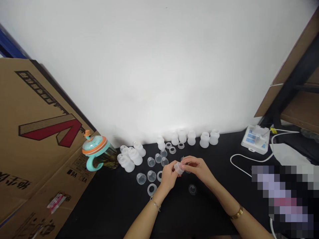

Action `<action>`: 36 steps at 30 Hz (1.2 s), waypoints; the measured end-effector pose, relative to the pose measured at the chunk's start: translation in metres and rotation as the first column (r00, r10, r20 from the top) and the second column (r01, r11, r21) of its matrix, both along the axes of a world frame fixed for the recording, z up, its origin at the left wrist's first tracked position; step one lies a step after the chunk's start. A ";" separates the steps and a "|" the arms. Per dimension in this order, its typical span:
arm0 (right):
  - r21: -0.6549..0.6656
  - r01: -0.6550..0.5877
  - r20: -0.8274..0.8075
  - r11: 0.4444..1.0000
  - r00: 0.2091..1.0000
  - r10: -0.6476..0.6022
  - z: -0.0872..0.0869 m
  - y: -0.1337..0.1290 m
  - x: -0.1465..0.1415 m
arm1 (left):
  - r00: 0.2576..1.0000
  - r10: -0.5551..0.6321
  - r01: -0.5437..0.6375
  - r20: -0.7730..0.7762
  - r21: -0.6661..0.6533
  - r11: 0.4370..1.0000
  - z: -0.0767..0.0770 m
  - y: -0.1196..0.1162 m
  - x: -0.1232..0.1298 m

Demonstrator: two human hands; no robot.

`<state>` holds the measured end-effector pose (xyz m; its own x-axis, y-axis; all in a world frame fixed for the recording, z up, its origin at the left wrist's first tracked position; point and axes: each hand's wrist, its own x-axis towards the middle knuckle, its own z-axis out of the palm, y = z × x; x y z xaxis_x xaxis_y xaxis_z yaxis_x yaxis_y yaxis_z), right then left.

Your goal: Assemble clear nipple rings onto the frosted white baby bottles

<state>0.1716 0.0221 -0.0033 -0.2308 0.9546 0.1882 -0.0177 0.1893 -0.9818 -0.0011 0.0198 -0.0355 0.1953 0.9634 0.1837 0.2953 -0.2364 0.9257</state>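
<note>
My left hand (169, 175) is closed on a translucent baby bottle collar ring (178, 168) above the black table. The thumb and fingers of my right hand (195, 166) pinch at the same ring from the other side; whether a teat sits inside it, I cannot tell. To the left of my hands lie several clear dome caps (152, 176) and a loose collar ring (152, 189). A clear silicone teat (192, 189) lies below my right hand. More small clear parts are partly hidden behind my fingers.
White open bottles (204, 140) line the wall, with loose rings (172, 150) before them. Capped bottles (135, 156) stand left, beside a lidded jug (96, 149) and a large cardboard box (42, 132). At right are a power strip (256, 139) and white cable (239, 155).
</note>
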 end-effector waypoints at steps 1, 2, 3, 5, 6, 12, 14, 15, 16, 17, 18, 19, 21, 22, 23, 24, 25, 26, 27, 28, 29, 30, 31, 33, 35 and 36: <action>0.015 0.033 -0.014 0.999 0.999 -0.033 -0.001 0.001 0.002 | 1.000 0.015 -0.015 -0.020 -0.010 1.000 0.001 0.000 0.001; 0.023 0.072 -0.028 0.997 0.997 -0.072 -0.002 0.002 0.004 | 0.999 0.035 -0.035 -0.038 -0.016 0.999 0.002 0.000 0.002; 0.023 0.109 -0.036 0.994 0.993 -0.109 -0.002 0.004 0.006 | 0.997 0.057 -0.058 -0.050 -0.016 0.998 0.003 0.000 0.002; 0.013 0.173 -0.033 0.985 0.984 -0.172 -0.002 0.007 0.012 | 0.995 0.094 -0.094 -0.045 -0.003 0.996 0.007 -0.001 0.003; 0.013 0.192 -0.022 0.981 0.981 -0.192 -0.001 0.009 0.014 | 0.994 0.108 -0.108 -0.025 0.007 0.994 0.009 -0.002 0.003; 0.101 0.216 0.067 0.971 0.973 -0.223 -0.004 0.010 0.012 | 0.996 0.085 -0.088 0.026 0.119 0.989 0.011 -0.007 0.001; 0.109 0.175 0.083 0.979 0.979 -0.184 -0.007 0.008 0.007 | 0.996 0.086 -0.084 -0.002 0.149 0.985 0.010 -0.007 0.002; 0.107 0.150 0.084 0.983 0.984 -0.160 -0.008 0.007 0.004 | 0.995 0.099 -0.095 -0.017 0.159 0.983 0.010 -0.007 0.003; 0.102 0.132 0.081 0.986 0.987 -0.141 -0.009 0.005 0.002 | 0.993 0.117 -0.111 -0.030 0.167 0.980 0.010 -0.007 0.005; 0.098 0.120 0.077 0.988 0.989 -0.128 -0.010 0.004 0.001 | 0.990 0.135 -0.126 -0.040 0.173 0.977 0.010 -0.007 0.005; 0.096 0.115 0.073 0.989 0.990 -0.123 -0.010 0.003 0.000 | 0.988 0.149 -0.140 -0.044 0.176 0.975 0.012 -0.007 0.006; 0.098 0.115 0.071 0.989 0.990 -0.122 -0.010 0.003 -0.001 | 0.987 0.154 -0.144 -0.045 0.176 0.974 0.013 -0.007 0.006; 0.112 0.103 0.076 0.988 0.991 -0.112 -0.009 0.002 0.000 | 0.990 0.133 -0.125 -0.036 0.168 0.978 0.017 -0.008 0.006; 0.120 0.086 0.078 0.989 0.992 -0.096 -0.009 0.002 0.000 | 0.993 0.113 -0.107 -0.029 0.161 0.981 0.019 -0.009 0.005; 0.125 0.061 0.075 0.990 0.995 -0.071 -0.008 0.003 0.001 | 0.995 0.094 -0.090 -0.020 0.156 0.984 0.020 -0.009 0.004; 0.124 0.034 0.064 0.992 0.997 -0.042 -0.008 0.003 0.001 | 0.997 0.076 -0.074 -0.010 0.155 0.985 0.021 -0.010 0.003; 0.115 0.005 0.045 0.993 0.999 -0.011 -0.009 0.004 0.002 | 0.998 0.059 -0.059 0.001 0.156 0.986 0.020 -0.010 0.002; 0.099 -0.019 0.018 0.995 1.000 0.017 -0.009 0.005 0.002 | 0.999 0.047 -0.049 0.014 0.161 0.986 0.019 -0.011 0.001; 0.078 -0.040 -0.015 0.996 0.999 0.041 -0.010 0.005 0.003 | 0.999 0.032 -0.037 0.029 0.170 0.985 0.018 -0.011 -0.001; 0.052 -0.057 -0.047 0.997 0.997 0.060 -0.011 0.006 0.003 | 0.999 0.008 -0.016 0.046 0.166 0.986 0.016 -0.011 -0.002; 0.026 -0.068 -0.081 0.997 0.994 0.070 -0.011 0.006 0.003 | 0.998 -0.017 0.006 0.067 0.158 0.987 0.014 -0.010 -0.003; 0.004 -0.077 -0.108 0.997 0.991 0.077 -0.012 0.006 0.004 | 0.995 -0.042 0.029 0.089 0.145 0.989 0.013 -0.010 -0.003; -0.015 -0.084 -0.126 0.996 0.989 0.081 -0.012 0.006 0.004 | 0.993 -0.060 0.046 0.098 0.133 0.990 0.012 -0.010 -0.004; -0.046 -0.098 -0.142 0.994 0.986 0.091 -0.011 0.006 0.003 | 0.991 -0.085 0.074 0.101 0.112 0.991 0.011 -0.009 -0.005; -0.063 -0.107 -0.158 0.992 0.983 0.095 -0.009 0.005 0.003 | 0.992 -0.089 0.080 0.095 0.094 0.992 0.010 -0.007 -0.004; -0.065 -0.102 -0.170 0.993 0.981 0.090 -0.009 0.005 0.003 | 0.992 -0.083 0.075 0.092 0.084 0.994 0.009 -0.007 -0.004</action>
